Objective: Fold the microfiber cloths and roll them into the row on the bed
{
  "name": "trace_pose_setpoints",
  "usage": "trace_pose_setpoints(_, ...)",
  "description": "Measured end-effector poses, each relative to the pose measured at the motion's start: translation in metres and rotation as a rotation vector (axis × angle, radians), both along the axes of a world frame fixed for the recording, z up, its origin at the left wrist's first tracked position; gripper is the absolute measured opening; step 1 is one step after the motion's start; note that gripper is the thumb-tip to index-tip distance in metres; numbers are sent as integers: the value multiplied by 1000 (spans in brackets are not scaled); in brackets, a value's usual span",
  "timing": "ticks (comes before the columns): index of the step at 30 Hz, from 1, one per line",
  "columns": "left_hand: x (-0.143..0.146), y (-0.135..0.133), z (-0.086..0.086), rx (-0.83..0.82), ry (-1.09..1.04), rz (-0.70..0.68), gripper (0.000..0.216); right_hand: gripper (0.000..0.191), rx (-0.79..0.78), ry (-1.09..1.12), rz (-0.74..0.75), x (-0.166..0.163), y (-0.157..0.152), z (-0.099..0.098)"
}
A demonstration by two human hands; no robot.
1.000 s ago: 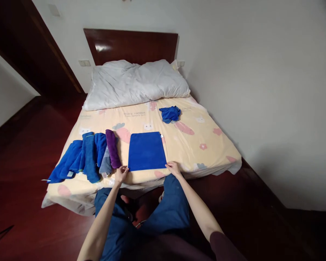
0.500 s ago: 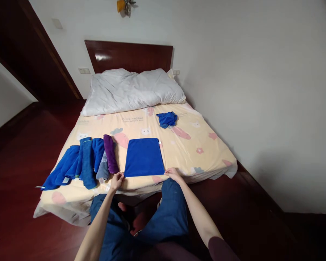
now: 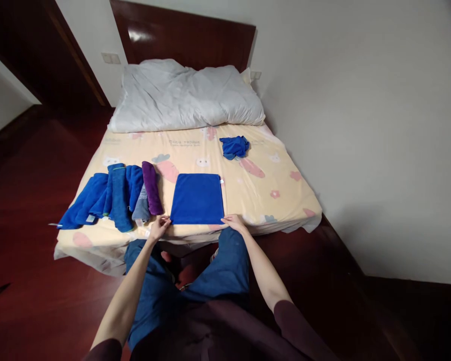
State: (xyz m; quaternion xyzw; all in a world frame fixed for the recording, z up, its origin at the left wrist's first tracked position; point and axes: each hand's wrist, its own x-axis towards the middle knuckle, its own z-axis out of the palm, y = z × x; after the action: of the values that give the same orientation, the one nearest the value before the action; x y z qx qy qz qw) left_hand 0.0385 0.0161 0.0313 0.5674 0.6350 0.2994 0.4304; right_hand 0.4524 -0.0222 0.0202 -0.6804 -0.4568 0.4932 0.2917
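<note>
The bed [image 3: 270,200] serves as a work surface: the blue cloth [image 3: 197,198] lies flat at its foot edge, where both arms reach it easily. The rolled towels [image 3: 113,198] lie in a row just beside it, and a crumpled cloth [image 3: 234,147] lies farther back. The left hand [image 3: 159,228] pinches the near left corner. The right hand [image 3: 233,222] covers the near right corner with bent fingers, but I cannot tell whether it grips. Since a moment ago, cloth and hands kept their places.

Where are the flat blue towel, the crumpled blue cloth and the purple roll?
flat blue towel [image 3: 197,198], head view, middle of its face.
crumpled blue cloth [image 3: 234,147], head view, centre of the bundle.
purple roll [image 3: 151,186], head view, midway along its length.
</note>
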Motion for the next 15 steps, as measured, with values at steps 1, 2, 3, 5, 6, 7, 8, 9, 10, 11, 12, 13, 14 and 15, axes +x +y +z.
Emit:
trace_pose_setpoints(1,1,1,2,1,9,-8,45,30,1,-2,-3,-1,-1,0)
trace_pose_setpoints(2,2,2,4,8,26,-17,44,30,-2,-3,0,-1,-1,1)
trace_pose_setpoints(3,1,2,4,18,45,-21,42,30,-8,-4,5,0,-2,2)
trace_pose_setpoints(5,-1,3,4,45,77,-7,37,30,-23,-7,21,1,-4,6)
trace_pose_setpoints(6,-3,3,3,55,88,2,36,30,-31,-10,29,2,-4,8)
trace_pose_setpoints(7,-5,2,2,62,101,6,35,30,-37,-15,36,3,-4,11)
trace_pose_setpoints(8,-5,1,2,70,118,5,34,30,-43,-21,41,3,-4,14)
trace_pose_setpoints(9,-5,-2,1,92,145,5,33,31,-49,-26,46,3,-3,17)
trace_pose_setpoints(10,-2,-6,2,135,185,13,33,32,-55,-32,52,2,-2,21)
trace_pose_setpoints(11,3,-11,3,201,233,30,32,33,-57,-39,58,2,1,25)
trace_pose_setpoints(12,11,-17,5,280,280,44,32,35,-54,-47,62,2,4,29)
trace_pose_setpoints(13,23,-24,7,361,323,47,30,36,-46,-55,65,2,10,34)
trace_pose_setpoints(14,39,-32,11,424,348,24,28,38,-36,-63,63,2,16,38)
trace_pose_setpoints(15,58,-40,14,450,350,-44,25,39,-23,-70,56,2,25,42)
